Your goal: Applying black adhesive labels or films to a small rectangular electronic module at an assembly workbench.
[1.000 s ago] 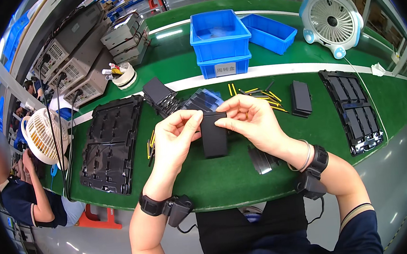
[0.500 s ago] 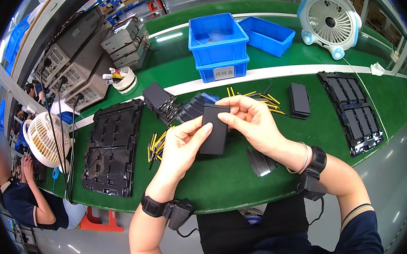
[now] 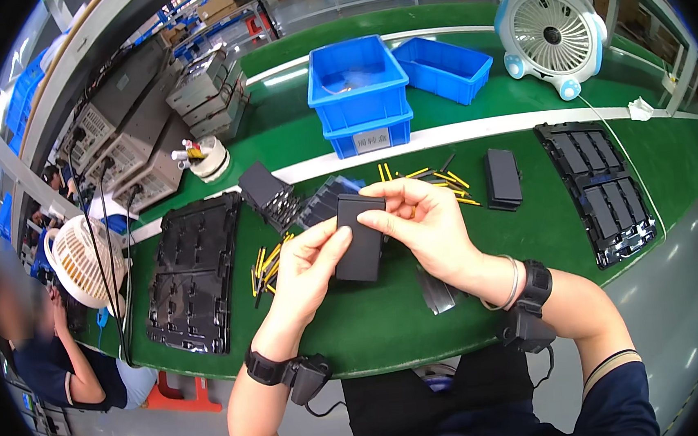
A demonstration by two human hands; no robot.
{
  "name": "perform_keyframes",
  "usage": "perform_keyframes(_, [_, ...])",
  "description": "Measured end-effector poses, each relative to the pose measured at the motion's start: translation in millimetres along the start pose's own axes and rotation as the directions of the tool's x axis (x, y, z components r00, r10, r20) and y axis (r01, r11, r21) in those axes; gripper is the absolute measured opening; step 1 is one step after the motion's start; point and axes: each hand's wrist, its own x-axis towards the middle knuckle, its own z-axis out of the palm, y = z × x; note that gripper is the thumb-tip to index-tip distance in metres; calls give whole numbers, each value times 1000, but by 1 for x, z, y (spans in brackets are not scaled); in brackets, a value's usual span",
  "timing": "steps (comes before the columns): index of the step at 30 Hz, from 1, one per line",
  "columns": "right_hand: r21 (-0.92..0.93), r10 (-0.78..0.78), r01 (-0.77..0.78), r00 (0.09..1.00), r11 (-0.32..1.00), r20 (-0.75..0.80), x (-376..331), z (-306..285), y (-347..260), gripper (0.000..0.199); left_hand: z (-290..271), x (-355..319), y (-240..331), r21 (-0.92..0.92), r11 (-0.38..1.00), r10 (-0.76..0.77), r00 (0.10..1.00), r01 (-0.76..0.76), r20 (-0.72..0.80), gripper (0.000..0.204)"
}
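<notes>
We see the flat, rectangular block of matt black material (image 3: 359, 252) held up before the person, above the green table (image 3: 350, 337), between the two bare hands. The left hand (image 3: 305, 264) grips it by its left edge, with the thumb in front. The right hand (image 3: 431, 224) pinches it near the upper end: the thumb lies on the front face and the forefinger is along the top edge. So the fingers of both hands are closed on the block, although we cannot tell how those behind it are placed.

We judge that the step in hand is some careful finger work at this upper end. The next move, in our opinion, calls for a steady left grip, while the right thumb and forefinger press evenly along the edge.

The block looks plain and dark, longer than it is wide, with straight sides and a slight tilt. A thin line crosses it close to the top. We notice no damage on the visible face.
</notes>
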Motion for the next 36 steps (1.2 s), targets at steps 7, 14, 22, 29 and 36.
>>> perform_keyframes(7, [58, -107, 108, 994, 992, -20, -8, 2, -22, 27, -2, -2, 8, -346, 894, -143, 914, 284, 380, 57])
perform_keyframes(14, [100, -83, 85, 996, 991, -23, -12, 3, -20, 23, -3, -3, 1, -417, 855, -115, 898, 307, 425, 58])
perform_keyframes(22, [88, -133, 140, 988, 986, -84, -12, 7, -23, 14, 5, -3, 1, -423, 846, -126, 891, 326, 435, 58])
perform_keyframes(29, [197, -9, 33, 992, 980, -123, -19, 12, -25, 14, 5, -3, -1, -438, 841, -121, 900, 317, 419, 58])
perform_keyframes(36, [-73, -134, 136, 990, 988, 36, -14, 3, -30, 30, -4, -5, -6, -507, 807, -92, 914, 301, 395, 57])
